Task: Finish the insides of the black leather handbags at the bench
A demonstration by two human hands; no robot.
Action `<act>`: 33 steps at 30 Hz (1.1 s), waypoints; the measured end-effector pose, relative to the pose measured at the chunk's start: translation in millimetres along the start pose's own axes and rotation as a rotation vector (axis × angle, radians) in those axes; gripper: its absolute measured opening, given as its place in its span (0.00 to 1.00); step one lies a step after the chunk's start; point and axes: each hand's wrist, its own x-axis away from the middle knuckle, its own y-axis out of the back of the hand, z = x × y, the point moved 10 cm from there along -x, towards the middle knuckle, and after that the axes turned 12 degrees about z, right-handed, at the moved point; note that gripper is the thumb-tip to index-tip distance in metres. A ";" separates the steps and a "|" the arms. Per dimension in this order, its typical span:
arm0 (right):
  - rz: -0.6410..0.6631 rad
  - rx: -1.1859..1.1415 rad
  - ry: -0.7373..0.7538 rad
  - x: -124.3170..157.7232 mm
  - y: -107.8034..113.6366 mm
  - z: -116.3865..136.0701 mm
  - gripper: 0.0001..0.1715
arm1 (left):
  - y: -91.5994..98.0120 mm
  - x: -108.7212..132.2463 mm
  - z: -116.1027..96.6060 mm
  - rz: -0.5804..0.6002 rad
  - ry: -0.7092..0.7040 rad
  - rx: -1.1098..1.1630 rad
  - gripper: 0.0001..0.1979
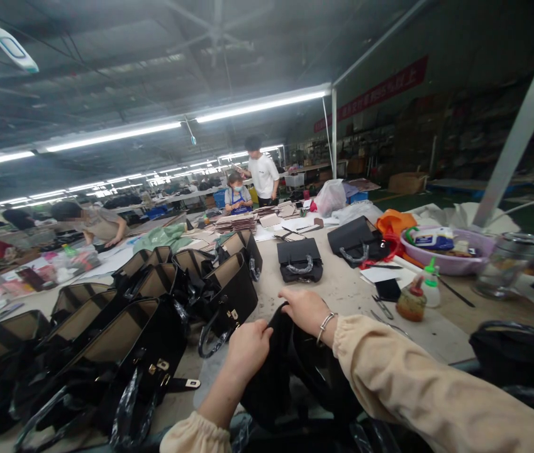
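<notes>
Workshop table [267, 283] fills the lower frame. At bottom centre, the left hand [250, 346] and right hand [307, 309] both pinch the edge of a black bag [269, 377]. Open bags [163, 333] crowd lower left; a purple basin [441, 264] sits middle right; farther, two people [263, 177] near centre.

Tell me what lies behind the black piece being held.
Beyond the black piece, the table bears a black bag, another bag to its right, and stacked brown pieces farther back. Whatever the piece itself covers cannot be seen.
</notes>
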 end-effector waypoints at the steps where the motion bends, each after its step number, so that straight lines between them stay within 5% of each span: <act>1: 0.012 0.009 0.023 -1.4 -0.9 1.9 0.11 | 0.4 -0.3 0.1 0.008 0.000 0.000 0.14; 15: 0.103 0.071 0.089 -24.0 1.7 3.4 0.09 | 14.9 -43.9 -18.7 0.018 -0.074 -0.094 0.18; 26: 0.177 -0.109 0.136 -66.6 11.7 -18.1 0.10 | 17.6 -87.3 -4.1 0.003 0.101 -0.012 0.20; 33: 0.209 -0.286 -0.057 -35.9 28.8 -34.5 0.26 | 22.7 -94.1 7.6 0.072 0.235 0.058 0.19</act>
